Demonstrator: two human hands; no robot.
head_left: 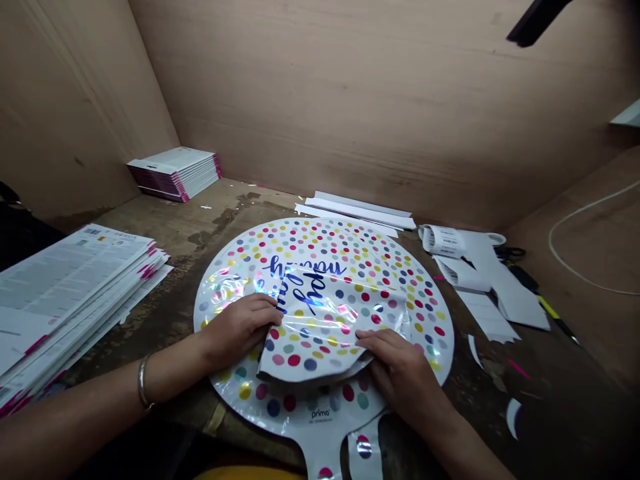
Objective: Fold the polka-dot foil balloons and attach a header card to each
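A stack of flat round foil balloons (pixel 330 247), white with coloured dots and blue script, lies on the wooden table. On top, one balloon is folded into a smaller packet (pixel 320 333). My left hand (pixel 240 327) presses the packet's left edge, fingers curled over the fold. My right hand (pixel 400 373) pinches the packet's lower right edge, fingers together. A bangle sits on my left wrist.
A fanned pile of printed cards (pixel 75 287) lies at the left. Another card stack (pixel 175 172) sits at the back left. White paper strips (pixel 357 210) and label sheets (pixel 480 280) lie behind and right. Wooden walls enclose the table; a white cable (pixel 575 220) runs at right.
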